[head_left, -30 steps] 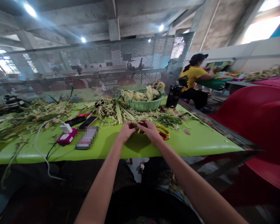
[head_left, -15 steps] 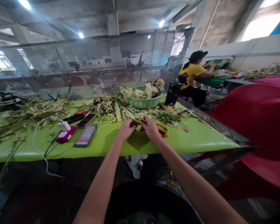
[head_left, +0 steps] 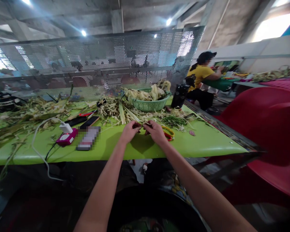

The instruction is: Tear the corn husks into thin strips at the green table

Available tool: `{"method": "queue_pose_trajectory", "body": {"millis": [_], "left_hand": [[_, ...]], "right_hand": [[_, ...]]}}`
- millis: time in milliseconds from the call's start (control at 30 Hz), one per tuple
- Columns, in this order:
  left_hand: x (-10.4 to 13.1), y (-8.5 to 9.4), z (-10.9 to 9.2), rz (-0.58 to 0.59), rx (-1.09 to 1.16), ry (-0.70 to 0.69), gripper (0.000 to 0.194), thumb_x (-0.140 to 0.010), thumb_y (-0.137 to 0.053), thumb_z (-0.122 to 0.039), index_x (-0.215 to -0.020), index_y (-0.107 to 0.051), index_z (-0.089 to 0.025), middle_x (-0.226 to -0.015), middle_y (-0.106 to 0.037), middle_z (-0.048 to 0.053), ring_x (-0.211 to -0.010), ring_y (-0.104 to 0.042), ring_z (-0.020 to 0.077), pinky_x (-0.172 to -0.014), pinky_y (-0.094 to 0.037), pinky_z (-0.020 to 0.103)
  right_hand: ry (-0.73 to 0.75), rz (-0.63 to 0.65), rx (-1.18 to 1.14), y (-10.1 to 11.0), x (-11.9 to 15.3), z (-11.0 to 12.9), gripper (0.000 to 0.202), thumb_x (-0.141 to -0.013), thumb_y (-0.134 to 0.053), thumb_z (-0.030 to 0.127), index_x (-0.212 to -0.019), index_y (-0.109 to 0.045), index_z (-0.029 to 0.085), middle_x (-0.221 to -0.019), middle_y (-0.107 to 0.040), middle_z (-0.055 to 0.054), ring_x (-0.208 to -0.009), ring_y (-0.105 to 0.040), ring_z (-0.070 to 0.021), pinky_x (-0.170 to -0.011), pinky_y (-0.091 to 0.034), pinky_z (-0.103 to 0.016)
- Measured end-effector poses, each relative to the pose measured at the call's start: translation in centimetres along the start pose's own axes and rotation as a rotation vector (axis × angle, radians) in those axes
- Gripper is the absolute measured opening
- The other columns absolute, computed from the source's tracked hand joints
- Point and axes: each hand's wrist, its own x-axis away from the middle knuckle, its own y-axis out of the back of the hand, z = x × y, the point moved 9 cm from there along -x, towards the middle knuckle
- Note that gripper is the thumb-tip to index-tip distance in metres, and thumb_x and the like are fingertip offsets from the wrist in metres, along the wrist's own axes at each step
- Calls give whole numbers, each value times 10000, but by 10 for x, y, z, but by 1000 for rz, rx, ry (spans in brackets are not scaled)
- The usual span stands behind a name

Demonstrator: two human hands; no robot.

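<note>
My left hand (head_left: pixel 130 131) and my right hand (head_left: pixel 155 131) meet fingertip to fingertip just above the green tabletop (head_left: pixel 116 148). Both are closed in a pinch. A thin pale strip (head_left: pixel 136 128), looking like dried corn husk, shows at the left fingers. Another narrow pale piece lies along the right fingertips; whether it is the same strip I cannot tell. Beside the right hand lie scissors with yellow and red handles (head_left: pixel 168 132), partly hidden by that hand. Beyond the hands is a heap of husk scraps (head_left: pixel 111 111).
A green basket (head_left: pixel 149 105) full of husks stands behind, next to a black bottle (head_left: pixel 180 96). Leftward lie two phones (head_left: pixel 89 138), a purple power socket (head_left: pixel 67 137) with a white cable, and more husks (head_left: pixel 33 112). A red chair (head_left: pixel 263 122) and a person in yellow (head_left: pixel 200 74) are rightward.
My left hand has turned slightly and moved a little up, and the pale strip at its fingers now shows more plainly. The right hand stays nearly in place.
</note>
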Motion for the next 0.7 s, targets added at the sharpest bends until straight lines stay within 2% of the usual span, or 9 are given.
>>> {"method": "queue_pose_trajectory", "body": {"millis": [233, 367, 467, 567, 633, 700], "left_hand": [[2, -10, -6, 89, -12, -1, 183, -744, -626, -275, -849, -641, -127, -736, -621, 28, -605, -533, 108, -615, -448, 256], [2, -11, -5, 98, -49, 17, 227, -752, -621, -331, -850, -654, -129, -716, -622, 23, -586, -512, 102, -594, -420, 247], [2, -4, -5, 28, -11, 13, 231, -736, -636, -354, -804, -636, -134, -692, -605, 14, -583, -509, 102, -578, -422, 242], [2, 11, -4, -113, 16, 22, 216, -731, -635, -352, -786, -619, -144, -677, -586, 2, -569, -503, 94, -565, -426, 235], [2, 19, -3, -189, 9, 34, 195, -737, -625, -339, -776, -612, -149, -659, -573, -7, -550, -497, 88, -556, -428, 230], [3, 24, -2, -235, 17, 39, 184, -738, -621, -332, -779, -605, -153, -656, -569, -11, -544, -503, 85, -556, -439, 228]], "right_hand": [[36, -56, -46, 7, -1, 5, 302, -756, -610, 483, -816, -593, 188, -720, -591, -3, -489, -526, -113, -504, -450, -253], [54, -29, -66, 4, -1, 5, 288, -776, -595, 457, -852, -640, 183, -759, -591, -19, -518, -529, -117, -514, -471, -265], [58, -90, -48, 10, 0, 6, 325, -778, -603, 440, -989, -646, 196, -975, -591, -67, -575, -548, -125, -518, -491, -282], [95, -276, 25, 28, 5, 11, 393, -773, -619, 421, -1112, -595, 223, -1156, -508, -90, -631, -543, -128, -563, -504, -312], [147, -367, 86, 37, 10, 19, 334, -781, -617, 404, -1057, -602, 217, -1117, -510, -83, -668, -529, -141, -592, -490, -317], [206, -372, 123, 36, 12, 27, 220, -792, -612, 392, -909, -622, 205, -1022, -532, -70, -705, -522, -157, -592, -463, -304]]}}
